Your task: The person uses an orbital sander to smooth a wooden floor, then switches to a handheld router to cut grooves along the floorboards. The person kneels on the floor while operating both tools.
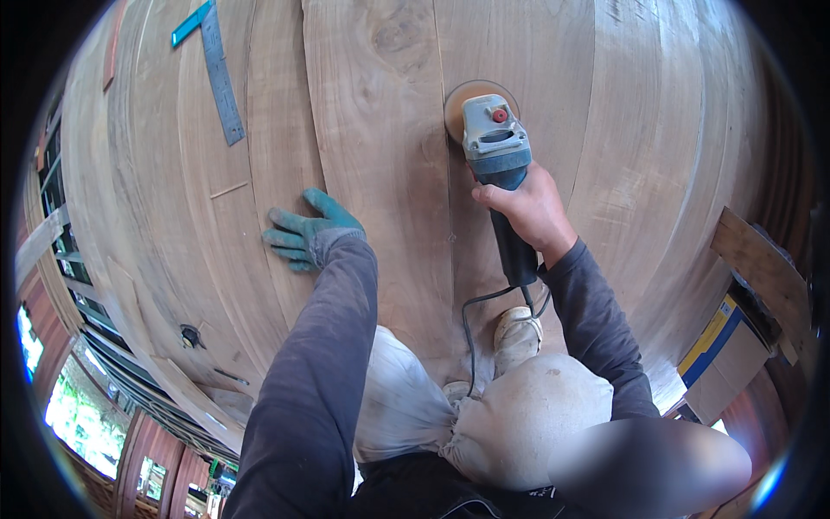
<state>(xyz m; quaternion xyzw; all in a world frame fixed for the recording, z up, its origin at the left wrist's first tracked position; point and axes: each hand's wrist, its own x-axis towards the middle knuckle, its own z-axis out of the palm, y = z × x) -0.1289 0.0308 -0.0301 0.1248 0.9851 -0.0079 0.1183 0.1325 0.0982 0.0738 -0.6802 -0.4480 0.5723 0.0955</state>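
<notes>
Head view: the bare right hand (543,208) wraps around the angle grinder (500,160); left of the grinder, the gloved left hand (318,232) rests spread on the planks (393,251).

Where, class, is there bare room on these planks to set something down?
Bare planks lie between the square and the grinder, and right of the grinder toward the box. Crowded: below the right hand, around cord and shoe.
</notes>
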